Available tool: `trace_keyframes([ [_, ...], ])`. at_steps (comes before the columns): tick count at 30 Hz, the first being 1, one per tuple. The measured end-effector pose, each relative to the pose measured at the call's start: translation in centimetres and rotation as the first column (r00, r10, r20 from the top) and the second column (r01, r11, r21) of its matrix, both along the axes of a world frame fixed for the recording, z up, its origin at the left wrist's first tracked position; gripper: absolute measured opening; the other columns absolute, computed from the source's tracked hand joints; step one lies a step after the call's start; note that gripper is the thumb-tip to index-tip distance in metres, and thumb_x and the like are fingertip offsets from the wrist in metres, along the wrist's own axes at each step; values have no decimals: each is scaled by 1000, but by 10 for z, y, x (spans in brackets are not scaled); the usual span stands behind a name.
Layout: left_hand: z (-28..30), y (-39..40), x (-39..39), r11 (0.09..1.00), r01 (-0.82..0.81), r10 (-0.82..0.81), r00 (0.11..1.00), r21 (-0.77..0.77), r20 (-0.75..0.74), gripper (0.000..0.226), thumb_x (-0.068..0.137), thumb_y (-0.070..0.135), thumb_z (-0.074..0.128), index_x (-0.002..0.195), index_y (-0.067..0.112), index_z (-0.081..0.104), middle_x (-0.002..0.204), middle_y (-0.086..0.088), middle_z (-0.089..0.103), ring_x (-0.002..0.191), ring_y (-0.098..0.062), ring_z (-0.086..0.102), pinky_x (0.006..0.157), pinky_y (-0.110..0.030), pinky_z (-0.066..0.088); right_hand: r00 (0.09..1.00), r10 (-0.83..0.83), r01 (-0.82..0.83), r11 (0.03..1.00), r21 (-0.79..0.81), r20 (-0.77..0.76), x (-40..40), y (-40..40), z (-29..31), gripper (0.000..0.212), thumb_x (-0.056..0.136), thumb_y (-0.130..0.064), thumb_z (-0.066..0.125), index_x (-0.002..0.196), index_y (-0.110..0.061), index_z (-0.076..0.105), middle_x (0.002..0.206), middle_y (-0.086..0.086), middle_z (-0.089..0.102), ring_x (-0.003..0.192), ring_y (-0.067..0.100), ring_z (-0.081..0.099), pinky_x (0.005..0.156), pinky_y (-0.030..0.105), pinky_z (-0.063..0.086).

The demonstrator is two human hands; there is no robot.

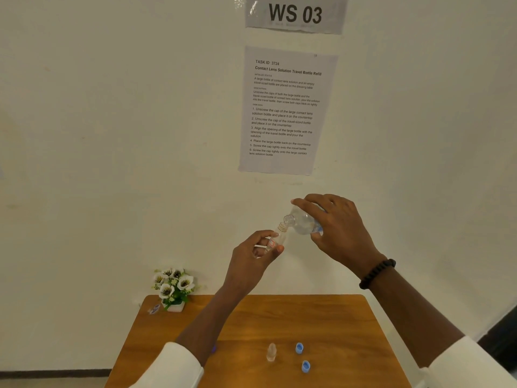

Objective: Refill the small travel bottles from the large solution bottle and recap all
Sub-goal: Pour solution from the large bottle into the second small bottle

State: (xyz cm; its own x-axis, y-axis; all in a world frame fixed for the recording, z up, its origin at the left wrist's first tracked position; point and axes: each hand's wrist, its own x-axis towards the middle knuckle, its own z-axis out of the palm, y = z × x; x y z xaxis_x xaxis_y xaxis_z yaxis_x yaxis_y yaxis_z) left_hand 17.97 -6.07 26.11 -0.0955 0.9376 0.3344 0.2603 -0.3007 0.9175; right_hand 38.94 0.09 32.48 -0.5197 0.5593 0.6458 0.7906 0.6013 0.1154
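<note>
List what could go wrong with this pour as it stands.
1. The large bottle in the right hand is tipped at the travel bottle in the left hand. Both are held in the air and both necks are narrow, so solution may miss.
2. The two blue caps lie loose on the table and could roll away.

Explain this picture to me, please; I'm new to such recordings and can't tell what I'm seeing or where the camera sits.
The camera is worn on a person's head, looking forward and down, so the arms are their own. The left hand holds a small travel bottle, uncapped. The right hand tilts the large solution bottle, its mouth just above the small one's. On the wooden table stand another small bottle, two blue caps and a flower pot. An instruction sheet hangs on the wall.
</note>
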Motion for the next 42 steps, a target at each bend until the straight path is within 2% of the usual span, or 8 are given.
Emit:
trace_keyframes([
  [3,-1,1,0,1000,-3,3,1000,1,-4,35,81,47,68,113,36,59,108,12,66,90,-7,66,69,-8,51,1000,3,-3,1000,4,-1,0,0,1,83,65,-18,90,134,-31,48,129,2,61,112,31,60,98,52,46],
  [12,0,1,1,1000,2,-2,1000,-4,3,32,83,40,70,113,35,59,106,11,66,90,-10,66,69,-7,50,1000,3,-3,1000,15,11,0,-1,2,85,64,-15,89,135,-32,45,128,0,60,111,29,60,97,50,45],
  [17,2,0,1,1000,8,-8,1000,2,10,30,83,41,70,111,36,59,102,16,65,88,-9,67,69,-8,51,1000,-2,2,1000,9,11,1,-1,2,85,65,-16,89,135,-33,44,129,0,60,112,29,59,98,51,45],
  [23,1,1,1,1000,5,-6,1000,11,12,30,83,41,70,111,36,59,106,13,67,91,-12,67,71,-10,52,1000,-1,1,1000,11,7,1,-1,2,85,64,-17,90,135,-32,45,129,1,60,112,30,59,98,52,45],
  [37,1,2,3,1000,4,-4,1000,26,-7,31,83,41,70,111,38,57,108,13,66,91,-8,66,70,-7,51,1000,-13,13,1000,-5,2,2,0,1,86,65,-18,90,136,-33,44,130,0,59,113,29,58,99,50,44],
  [42,4,0,3,999,13,-13,1000,40,-4,27,82,42,71,102,50,55,98,24,65,86,3,65,71,-8,51,1000,-9,9,1000,1,4,3,-2,3,79,69,-17,86,137,-33,47,131,-2,58,115,28,57,99,49,45],
])
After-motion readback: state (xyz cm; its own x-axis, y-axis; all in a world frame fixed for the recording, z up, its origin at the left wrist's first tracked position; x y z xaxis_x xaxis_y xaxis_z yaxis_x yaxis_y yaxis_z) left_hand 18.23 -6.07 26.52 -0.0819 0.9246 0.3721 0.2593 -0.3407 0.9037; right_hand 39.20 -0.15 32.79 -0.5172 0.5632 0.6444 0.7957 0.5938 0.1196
